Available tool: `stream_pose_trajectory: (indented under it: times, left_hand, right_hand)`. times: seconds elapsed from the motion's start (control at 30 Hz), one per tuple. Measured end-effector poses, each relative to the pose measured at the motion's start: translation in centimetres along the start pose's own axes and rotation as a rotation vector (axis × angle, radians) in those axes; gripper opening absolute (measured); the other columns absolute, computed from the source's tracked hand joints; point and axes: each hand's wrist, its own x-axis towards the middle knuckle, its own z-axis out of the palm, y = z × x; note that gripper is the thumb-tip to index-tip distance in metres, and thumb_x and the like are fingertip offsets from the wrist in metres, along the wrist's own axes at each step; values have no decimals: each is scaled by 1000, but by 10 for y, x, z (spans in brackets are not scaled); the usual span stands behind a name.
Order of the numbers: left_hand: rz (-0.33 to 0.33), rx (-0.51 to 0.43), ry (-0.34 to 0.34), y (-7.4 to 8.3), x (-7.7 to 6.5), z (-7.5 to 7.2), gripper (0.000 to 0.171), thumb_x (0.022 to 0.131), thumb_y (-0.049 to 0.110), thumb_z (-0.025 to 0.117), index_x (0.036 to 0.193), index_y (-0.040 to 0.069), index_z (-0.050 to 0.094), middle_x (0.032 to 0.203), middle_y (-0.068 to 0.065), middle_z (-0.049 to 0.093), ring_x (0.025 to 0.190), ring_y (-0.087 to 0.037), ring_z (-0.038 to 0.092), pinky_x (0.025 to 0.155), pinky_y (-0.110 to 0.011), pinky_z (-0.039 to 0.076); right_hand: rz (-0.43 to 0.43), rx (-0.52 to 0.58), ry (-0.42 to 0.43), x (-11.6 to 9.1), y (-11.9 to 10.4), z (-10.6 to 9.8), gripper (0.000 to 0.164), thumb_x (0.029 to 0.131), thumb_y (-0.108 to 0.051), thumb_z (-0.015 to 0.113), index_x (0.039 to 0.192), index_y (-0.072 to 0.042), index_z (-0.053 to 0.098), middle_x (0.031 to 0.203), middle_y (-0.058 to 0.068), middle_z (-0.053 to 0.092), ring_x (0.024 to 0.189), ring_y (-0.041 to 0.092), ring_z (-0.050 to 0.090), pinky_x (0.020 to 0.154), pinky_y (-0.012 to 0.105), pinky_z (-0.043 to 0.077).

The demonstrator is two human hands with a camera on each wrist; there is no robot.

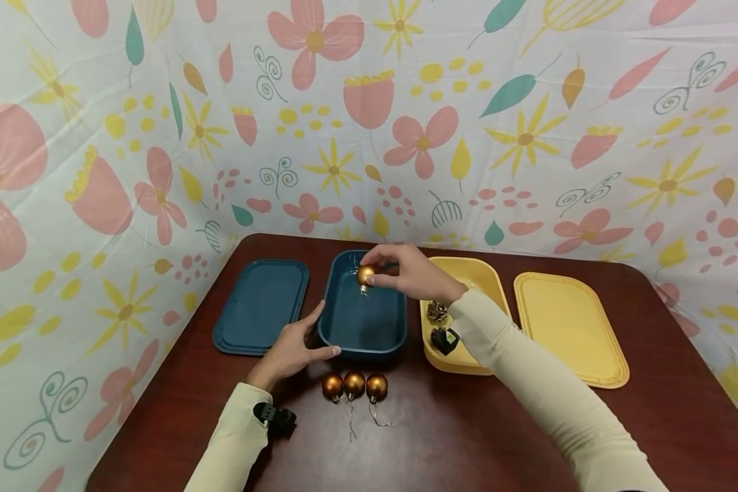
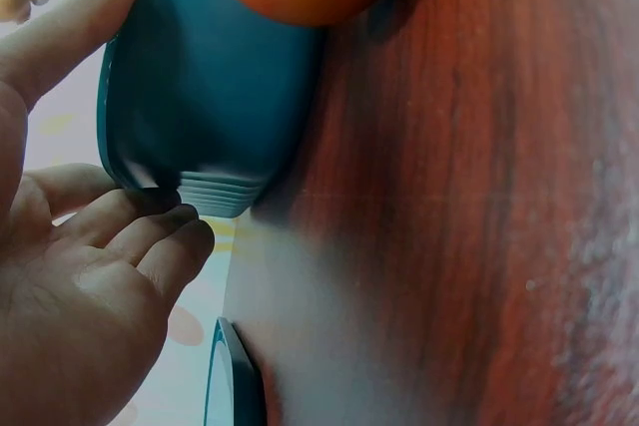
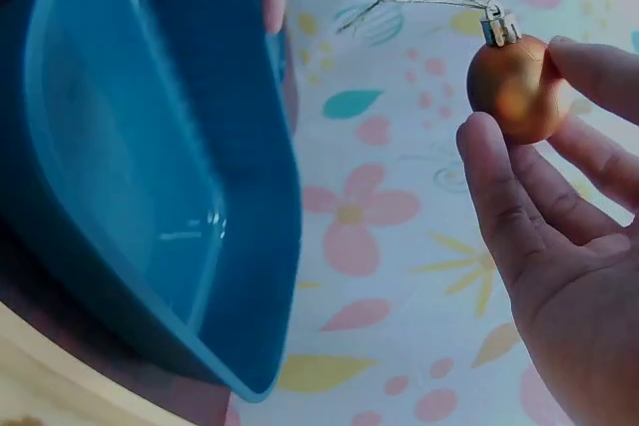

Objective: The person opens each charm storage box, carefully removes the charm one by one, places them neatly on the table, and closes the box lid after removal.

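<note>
Clearly, the right hand [image 1: 408,270] is gripping a copper-gold ball ornament [image 1: 365,275], pinched between thumb and fingertips — a smooth, satiny sphere with a ridged metallic cap and a thin looped cord. From the head view it lines up with the twelve o'clock end of a blue tub [image 1: 363,321], raised and apart from it; whether it is directly above, I cannot tell. Between seven and nine o'clock on that tub, the left hand [image 1: 292,348] touches the outer side and rim, thumb and fingers spread rather than closed.

The tub is a smooth, glossy rounded rectangle with ribbing low on one side. Just beyond its six o'clock edge, three matching ornaments [image 1: 354,385] sit in a row, cords trailing on the reddish-brown, wood-grained table [image 1: 406,444]. A flat blue lid [image 1: 261,307] lies at nine o'clock. Toward three o'clock stands a yellow tub [image 1: 473,270] — a rough, scaly pinecone [image 1: 436,312] inside — and, farther out, a flat yellow lid [image 1: 568,328].
</note>
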Motion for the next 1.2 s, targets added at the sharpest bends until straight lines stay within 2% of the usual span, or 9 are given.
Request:
stream_pose_trajectory:
  times: [0.1, 0.27, 0.43, 0.57, 0.73, 0.87, 1.0, 1.2]
  left_hand:
    - [2, 4, 2, 0, 0, -1, 102, 83, 47, 80, 161, 32, 16, 168, -4, 23, 151, -33, 34, 118, -56, 37]
    - [1, 8, -1, 0, 0, -1, 102, 83, 48, 80, 161, 33, 16, 168, -4, 23, 151, -34, 34, 117, -57, 37]
    - [-5, 3, 0, 0, 0, -1, 101, 83, 47, 80, 161, 34, 16, 168, -3, 22, 151, -34, 33, 117, -57, 36]
    - [-8, 3, -1, 0, 0, 0, 101, 84, 47, 80, 161, 34, 16, 168, -3, 22, 151, -34, 34, 117, -57, 36]
    - [-6, 3, 4, -1, -1, 1, 101, 84, 47, 80, 161, 35, 16, 168, -3, 22, 151, -34, 34, 117, -57, 36]
    - [-5, 13, 0, -2, -2, 1, 101, 84, 47, 79, 161, 35, 15, 168, -3, 21, 151, -33, 34, 117, -57, 36]
    - [-12, 11, -3, -2, -3, 2, 101, 84, 47, 79, 161, 35, 15, 168, -2, 21, 151, -33, 34, 117, -57, 37]
    - [-9, 9, 3, 0, -2, 2, 101, 84, 46, 79, 162, 34, 15, 169, -2, 21, 151, -34, 34, 117, -58, 37]
  right_hand:
    - [-18, 59, -3, -9, -5, 2, 24, 97, -18, 67, 121, -13, 68, 117, 4, 70, 99, 19, 68, 86, 35, 59]
    - [-19, 210, -38, -24, -10, 5, 30, 100, -11, 61, 129, -5, 63, 128, 13, 63, 95, 36, 72, 83, 46, 61]
    - [4, 294, -34, -38, -10, 9, 31, 100, -8, 60, 131, -8, 63, 132, 14, 60, 97, 25, 73, 85, 53, 59]
    - [13, 345, -20, -50, -9, 15, 27, 101, -10, 60, 127, -10, 65, 129, 14, 63, 103, 22, 72, 86, 46, 61]
    - [35, 328, -21, -66, -2, 27, 23, 99, -13, 63, 121, -12, 69, 122, 9, 67, 104, 18, 71, 93, 33, 59]
    - [29, 289, -20, -79, 6, 37, 27, 95, -11, 69, 122, -11, 67, 121, 9, 67, 105, 18, 71, 95, 28, 57]
    - [10, 218, -32, -90, 9, 44, 28, 94, -11, 70, 122, -15, 66, 119, 7, 69, 102, 17, 73, 88, 28, 59]
    - [10, 86, -48, -102, 12, 53, 32, 92, -17, 75, 122, -14, 66, 114, 1, 71, 92, 10, 72, 78, 25, 60]
